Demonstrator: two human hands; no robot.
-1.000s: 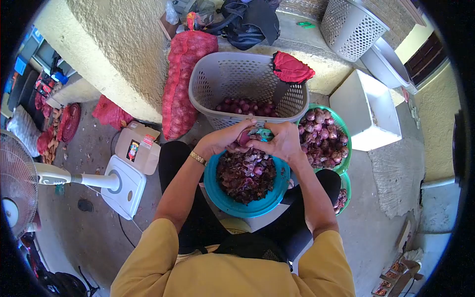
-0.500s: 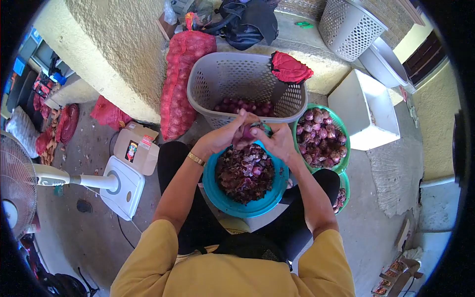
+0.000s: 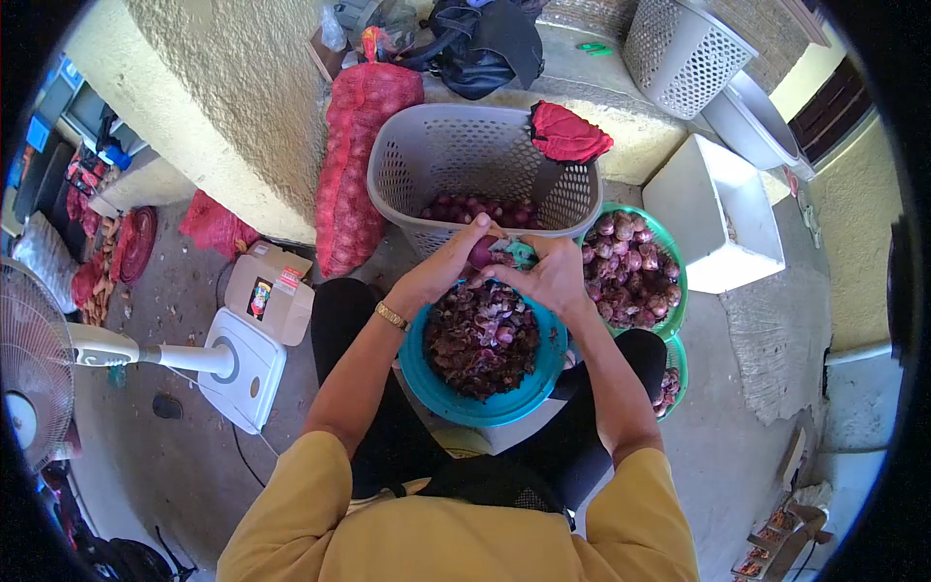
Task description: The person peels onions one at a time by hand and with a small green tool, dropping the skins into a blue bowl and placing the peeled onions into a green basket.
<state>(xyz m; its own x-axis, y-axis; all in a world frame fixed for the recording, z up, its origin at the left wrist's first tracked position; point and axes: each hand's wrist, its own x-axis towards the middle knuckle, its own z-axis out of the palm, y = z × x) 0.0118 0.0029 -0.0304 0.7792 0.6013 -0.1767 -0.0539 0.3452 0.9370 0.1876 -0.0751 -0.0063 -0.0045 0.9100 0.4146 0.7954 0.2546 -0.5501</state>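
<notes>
Over the near rim of the grey basket, my left hand [image 3: 448, 264] is closed around a red onion [image 3: 480, 254]. Close beside it, my right hand [image 3: 551, 276] is curled around a small teal-green object [image 3: 521, 254]; fingers cover much of it, so its kind cannot be made out. Both hands meet at the onion. Below them, a blue basin [image 3: 415, 367] between my legs holds loose onion skins [image 3: 475, 354] and a few pale purple pieces. Red onions [image 3: 475, 209] lie in the bottom of the grey laundry basket [image 3: 393, 160].
Right of the hands, a green basket [image 3: 683, 291] holds unpeeled onions, with another green basket [image 3: 681, 373] nearer me. A full red mesh sack [image 3: 364, 165] leans by the wall. A red cloth [image 3: 570, 134] hangs on the basket rim. A white box [image 3: 713, 213] and a fan [image 3: 179, 356] flank me.
The hands have shifted slightly and the right fingers have moved, so more of the onion and the teal-green object shows. The basin and baskets stay put.
</notes>
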